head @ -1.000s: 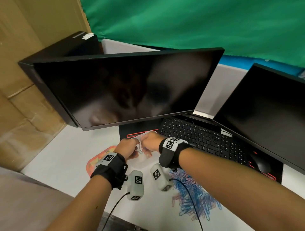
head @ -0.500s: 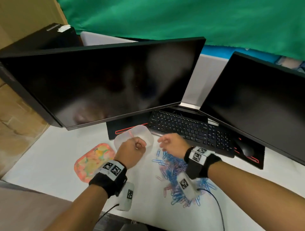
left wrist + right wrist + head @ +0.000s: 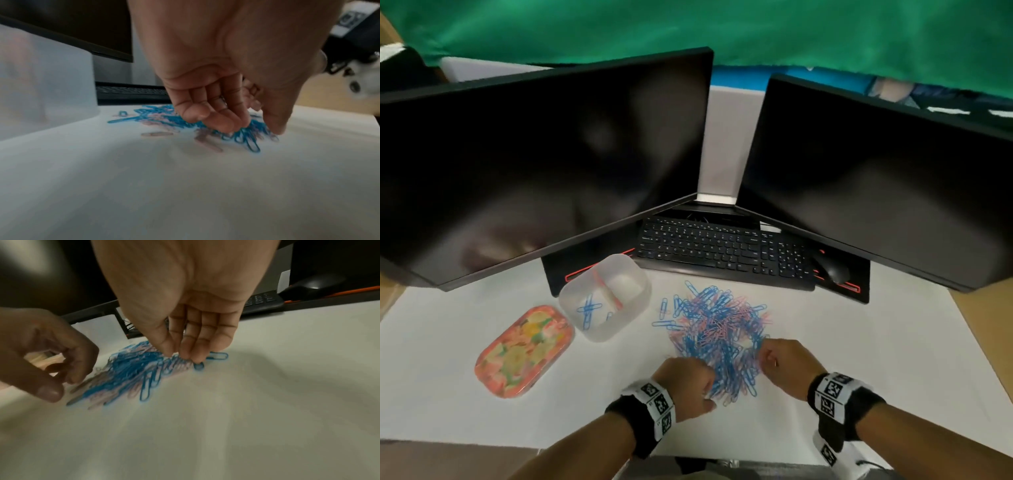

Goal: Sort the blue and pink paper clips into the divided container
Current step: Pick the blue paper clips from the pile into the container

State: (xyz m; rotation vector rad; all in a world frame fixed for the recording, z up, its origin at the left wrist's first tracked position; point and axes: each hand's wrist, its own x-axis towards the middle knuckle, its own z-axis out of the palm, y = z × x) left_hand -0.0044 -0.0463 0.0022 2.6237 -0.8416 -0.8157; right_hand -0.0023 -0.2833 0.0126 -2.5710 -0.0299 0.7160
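Note:
A pile of blue and pink paper clips lies on the white table. To its left stands the translucent divided container; its left compartment holds a few blue clips. My left hand is at the pile's near left edge, with curled fingertips touching clips and the thumb a little apart. Whether it holds a clip is hidden. My right hand is at the near right edge. Its thumb and forefinger pinch a blue clip at the rim of the pile.
A floral lid lies left of the container. Behind the pile are a black keyboard, a mouse and two dark monitors. Bare white table extends to the right and in front.
Both hands have left the container and come back toward me. The right hand reached the pile first, then the left. Both are now at the pile's near edge.

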